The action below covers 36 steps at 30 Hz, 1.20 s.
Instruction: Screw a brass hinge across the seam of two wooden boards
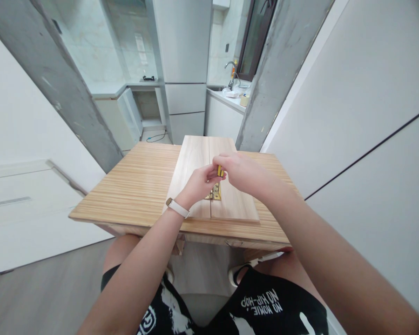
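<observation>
Two pale wooden boards (192,160) (235,207) lie side by side with a narrow seam between them. Across that seam, toward the near end, sits a brass hinge (215,191), partly covered by my left hand (198,184). My right hand (235,171) is closed around a short yellow-and-black handle (220,171), which looks like a screwdriver's; its tip is hidden. Just above the hinge, my left fingers are pinched together against the handle's lower side. Whatever they hold is hidden.
The boards rest on a striped wooden table (139,181), reaching its near edge. My knees are below that edge. Beyond stand a grey fridge (185,51), a counter with a sink tap (231,70), and a low cabinet (120,116). A white panel (363,116) rises at the right.
</observation>
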{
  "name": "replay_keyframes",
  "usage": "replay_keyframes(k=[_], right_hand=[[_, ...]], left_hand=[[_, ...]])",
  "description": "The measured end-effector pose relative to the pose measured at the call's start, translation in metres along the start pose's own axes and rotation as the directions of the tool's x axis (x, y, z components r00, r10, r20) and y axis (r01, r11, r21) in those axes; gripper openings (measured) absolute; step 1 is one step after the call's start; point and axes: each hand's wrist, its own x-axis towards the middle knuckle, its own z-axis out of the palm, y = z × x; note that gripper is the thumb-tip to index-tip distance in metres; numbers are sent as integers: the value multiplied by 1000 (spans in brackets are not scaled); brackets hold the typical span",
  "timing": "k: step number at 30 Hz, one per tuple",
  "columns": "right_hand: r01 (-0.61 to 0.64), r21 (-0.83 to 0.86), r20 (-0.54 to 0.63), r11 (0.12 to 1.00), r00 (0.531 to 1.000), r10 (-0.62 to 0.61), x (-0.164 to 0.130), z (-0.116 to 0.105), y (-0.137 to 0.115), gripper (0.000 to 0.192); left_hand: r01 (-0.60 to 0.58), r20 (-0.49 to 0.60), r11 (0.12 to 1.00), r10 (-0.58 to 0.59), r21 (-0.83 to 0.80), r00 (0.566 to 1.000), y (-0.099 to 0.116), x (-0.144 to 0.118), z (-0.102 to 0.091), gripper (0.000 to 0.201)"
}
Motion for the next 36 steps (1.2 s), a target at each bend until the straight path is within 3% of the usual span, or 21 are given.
replay_keyframes(k=[3, 6, 10, 13, 19, 24, 30, 36], right_hand=[[-77, 45, -36, 996, 996, 78, -3, 1, 0, 26], [-214, -15, -105, 977, 972, 211, -4, -1, -5, 33], [-327, -178, -169, 928, 939, 298, -2, 0, -11, 36], [-346, -201, -194, 917, 931, 309, 1, 5, -12, 31], [-252, -144, -184, 957, 957, 224, 4, 12, -5, 26], [-155, -118, -145, 981, 980, 137, 1, 13, 8, 18], [-44, -67, -105, 997, 994, 37, -1, 9, 8, 24], [35, 13, -84, 999, 996, -34, -1, 7, 7, 28]], left_hand=[[9, -66, 997, -4, 71, 998, 6, -2, 2, 14], [19, -117, 992, -4, 127, 993, 7, -3, 5, 9], [8, -162, 999, -2, 37, 987, 1, -2, 12, 18], [-6, -190, 998, 18, 65, 982, -3, -2, 16, 23], [56, -224, 988, -23, 144, 974, 0, -1, 14, 19], [39, -148, 995, -24, 95, 989, 2, -1, 7, 29], [-35, -3, 998, 35, 52, 999, 0, 2, 0, 40], [-36, 11, 998, 36, 60, 999, 4, 1, 0, 28]])
